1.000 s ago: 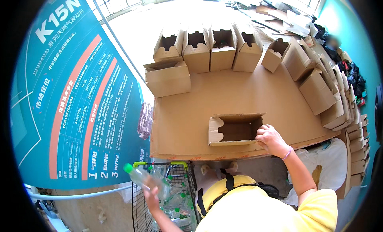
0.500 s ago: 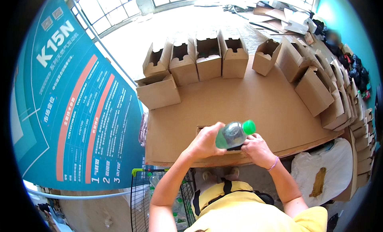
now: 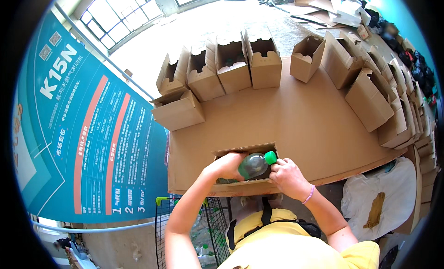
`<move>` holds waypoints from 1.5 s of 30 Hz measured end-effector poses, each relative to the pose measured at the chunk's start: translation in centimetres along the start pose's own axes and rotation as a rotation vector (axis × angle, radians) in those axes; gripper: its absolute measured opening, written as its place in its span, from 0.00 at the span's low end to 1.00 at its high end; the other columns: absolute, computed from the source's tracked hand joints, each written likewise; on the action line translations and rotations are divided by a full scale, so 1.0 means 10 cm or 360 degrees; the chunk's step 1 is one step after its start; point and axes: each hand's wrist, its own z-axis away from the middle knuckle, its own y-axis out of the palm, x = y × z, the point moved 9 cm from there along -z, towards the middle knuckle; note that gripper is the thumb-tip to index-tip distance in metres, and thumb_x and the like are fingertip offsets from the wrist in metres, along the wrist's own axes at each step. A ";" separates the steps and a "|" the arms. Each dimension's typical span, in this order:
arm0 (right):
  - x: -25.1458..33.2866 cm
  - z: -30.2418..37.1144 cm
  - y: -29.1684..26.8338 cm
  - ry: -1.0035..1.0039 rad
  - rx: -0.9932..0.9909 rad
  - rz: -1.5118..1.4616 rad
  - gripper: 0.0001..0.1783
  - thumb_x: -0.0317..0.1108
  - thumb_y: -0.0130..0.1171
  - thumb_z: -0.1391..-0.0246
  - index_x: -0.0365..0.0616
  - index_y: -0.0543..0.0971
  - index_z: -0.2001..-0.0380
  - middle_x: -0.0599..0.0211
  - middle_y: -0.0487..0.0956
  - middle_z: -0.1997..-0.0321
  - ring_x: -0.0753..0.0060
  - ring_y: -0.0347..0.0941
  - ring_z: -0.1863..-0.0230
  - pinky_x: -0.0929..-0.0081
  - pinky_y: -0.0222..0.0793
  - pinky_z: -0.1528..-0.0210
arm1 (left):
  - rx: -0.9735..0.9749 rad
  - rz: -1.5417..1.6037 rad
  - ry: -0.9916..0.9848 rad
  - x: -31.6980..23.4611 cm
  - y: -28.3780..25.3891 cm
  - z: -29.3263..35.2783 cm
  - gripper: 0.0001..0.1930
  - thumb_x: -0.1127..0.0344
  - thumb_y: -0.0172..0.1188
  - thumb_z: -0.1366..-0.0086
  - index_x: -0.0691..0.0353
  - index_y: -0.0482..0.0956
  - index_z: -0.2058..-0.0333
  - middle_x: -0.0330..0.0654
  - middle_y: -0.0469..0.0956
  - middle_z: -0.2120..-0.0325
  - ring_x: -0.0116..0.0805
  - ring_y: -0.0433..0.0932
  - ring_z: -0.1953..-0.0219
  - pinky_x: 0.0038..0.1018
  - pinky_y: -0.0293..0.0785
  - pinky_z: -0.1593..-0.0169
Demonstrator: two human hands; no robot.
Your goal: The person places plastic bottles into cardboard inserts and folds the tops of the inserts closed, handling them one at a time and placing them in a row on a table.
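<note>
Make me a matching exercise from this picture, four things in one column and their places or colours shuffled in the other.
Things:
1. Held bottle
2. Right hand
3. Wire basket
4. Banner

Places or colours:
A. At the near right corner of the open box
B. Blue-green with pinkish-orange stripes
C. In the grip of the left hand
D. Left of the yellow top, with green-capped bottles inside

Pairs: 1-C, 2-A, 3-D, 4-B
</note>
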 end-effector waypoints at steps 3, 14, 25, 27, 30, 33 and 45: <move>-0.02 0.02 -0.04 0.0085 -0.0063 -0.0068 0.05 0.33 0.61 0.56 0.47 0.81 0.81 0.68 0.76 0.69 0.66 0.72 0.58 0.67 0.67 0.53 | 0.0020 0.0183 0.0065 0.08 0.03 0.01 0.45 0.61 0.74 0.64 0.65 0.69 0.42 0.56 0.75 0.49 0.51 0.73 0.45 0.36 0.69 0.41; -0.08 -0.01 -0.07 0.0123 -0.0190 -0.0317 0.07 0.29 0.67 0.56 0.44 0.81 0.71 0.62 0.75 0.59 0.58 0.70 0.51 0.62 0.68 0.45 | -0.0291 0.0088 0.0133 -0.18 -0.29 0.23 0.31 0.65 0.69 0.47 0.64 0.73 0.44 0.53 0.76 0.48 0.52 0.73 0.44 0.37 0.68 0.40; -0.25 0.20 0.14 0.0457 -0.0723 -0.0686 0.23 0.34 0.65 0.49 0.36 0.76 0.51 0.55 0.77 0.46 0.48 0.62 0.34 0.58 0.64 0.37 | -0.1071 0.0459 -0.0139 0.41 0.09 1.16 0.31 0.63 0.73 0.51 0.63 0.75 0.47 0.52 0.75 0.46 0.50 0.72 0.41 0.38 0.68 0.38; -0.22 0.14 0.22 0.0414 -0.0673 -0.0478 0.22 0.35 0.65 0.49 0.35 0.76 0.52 0.55 0.77 0.46 0.49 0.62 0.34 0.59 0.63 0.36 | -0.1465 0.0263 -0.0138 0.29 -0.14 1.21 0.33 0.63 0.73 0.52 0.63 0.74 0.46 0.50 0.73 0.45 0.48 0.69 0.39 0.40 0.65 0.36; -0.28 0.11 0.21 0.0670 -0.0803 -0.0520 0.29 0.36 0.64 0.47 0.36 0.71 0.43 0.52 0.75 0.43 0.49 0.62 0.34 0.59 0.61 0.35 | -0.1763 -0.0014 -0.0085 0.05 -0.53 1.18 0.35 0.63 0.72 0.52 0.63 0.71 0.44 0.49 0.71 0.43 0.47 0.64 0.36 0.43 0.59 0.33; -0.35 0.18 0.32 0.0873 -0.0941 -0.0785 0.35 0.38 0.64 0.46 0.38 0.66 0.38 0.50 0.72 0.40 0.48 0.63 0.34 0.61 0.60 0.34 | -0.1477 -0.0185 0.0017 0.16 -0.52 0.93 0.36 0.63 0.72 0.51 0.62 0.70 0.42 0.50 0.67 0.40 0.49 0.60 0.34 0.46 0.54 0.31; -0.55 0.16 0.78 0.1305 -0.0107 -0.1212 0.49 0.63 0.49 0.42 0.27 0.59 0.37 0.43 0.81 0.68 0.54 0.82 0.70 0.64 0.76 0.61 | -0.0713 -0.0527 0.0019 0.27 0.01 0.70 0.53 0.53 0.74 0.53 0.30 0.51 0.31 0.57 0.55 0.36 0.61 0.54 0.34 0.50 0.58 0.34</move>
